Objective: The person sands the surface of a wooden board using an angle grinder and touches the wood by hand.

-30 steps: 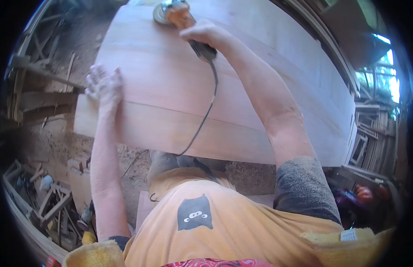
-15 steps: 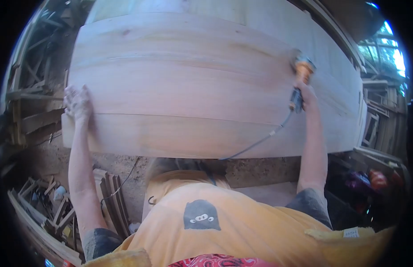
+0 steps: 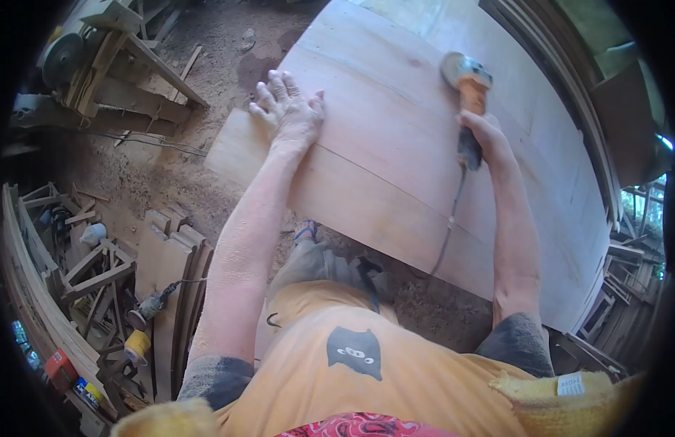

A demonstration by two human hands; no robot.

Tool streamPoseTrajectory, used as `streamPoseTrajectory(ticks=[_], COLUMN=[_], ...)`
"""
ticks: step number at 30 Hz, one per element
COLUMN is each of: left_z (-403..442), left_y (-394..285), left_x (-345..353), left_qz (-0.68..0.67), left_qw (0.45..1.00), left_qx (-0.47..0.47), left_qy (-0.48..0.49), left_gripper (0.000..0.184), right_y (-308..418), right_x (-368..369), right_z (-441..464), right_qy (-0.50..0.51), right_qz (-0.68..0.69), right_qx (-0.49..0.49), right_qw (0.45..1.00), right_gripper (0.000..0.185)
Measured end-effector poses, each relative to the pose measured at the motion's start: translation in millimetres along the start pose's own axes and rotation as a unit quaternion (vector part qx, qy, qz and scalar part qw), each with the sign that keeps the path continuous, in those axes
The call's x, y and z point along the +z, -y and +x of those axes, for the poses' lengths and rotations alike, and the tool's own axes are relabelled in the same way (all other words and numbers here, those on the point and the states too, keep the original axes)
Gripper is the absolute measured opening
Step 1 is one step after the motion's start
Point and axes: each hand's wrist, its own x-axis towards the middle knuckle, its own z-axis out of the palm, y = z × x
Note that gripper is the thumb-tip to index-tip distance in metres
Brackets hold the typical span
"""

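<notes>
A large pale wooden panel (image 3: pixel 396 124) made of joined boards lies in front of me. My left hand (image 3: pixel 289 116) rests flat near its left edge, fingers spread, holding nothing. My right hand (image 3: pixel 484 135) is wrapped round the dark handle of an orange angle grinder (image 3: pixel 473 91). The grinder's round disc (image 3: pixel 458 69) points away from me, over the upper right part of the panel; whether it touches the wood I cannot tell. From the handle a cord (image 3: pixel 448 237) runs down across the panel to its near edge.
Wood scraps and small frames (image 3: pixel 101 269) lie at the lower left, beside stacked boards (image 3: pixel 163 269), another grinder (image 3: pixel 152 306) and a yellow roll (image 3: pixel 137 346). A wooden stand with a dark disc (image 3: pixel 64 60) is at the upper left. More wood leans at the far right.
The grinder went from the upper left of the panel to the right a second ago, and now sits a little farther from me. My left hand stays on the left edge while the view has turned.
</notes>
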Motion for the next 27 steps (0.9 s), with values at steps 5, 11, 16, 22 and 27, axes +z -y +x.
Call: streamPoseTrajectory(ticks=[5,11,16,22,27], left_z=[0,-1,6,1,-43], left_y=[2,-1,4,37,104], left_x=[0,5,22,29,23], left_qz=[-0.034,-0.034,0.000,0.055,0.126], left_qw=[0.999,0.999,0.999,0.992,0.989], left_qx=[0.016,0.002,-0.003,0.093,0.046], left_qy=[-0.028,-0.027,-0.049,-0.059,-0.065], left_gripper=[0.087,0.084,0.078,0.079,0.077], right_y=[82,148,134,12,-143], right_x=[103,191,181,33,-144], right_z=[59,84,58,-2,-61], right_qy=[0.039,0.145,0.129,0.016,-0.105], right_qz=[-0.037,-0.107,-0.158,-0.044,0.050], right_qx=[-0.067,-0.074,-0.061,-0.004,0.098], right_qw=[0.996,0.981,0.977,0.999,0.988], right_gripper=[0.035,0.045,0.046,0.039,0.030])
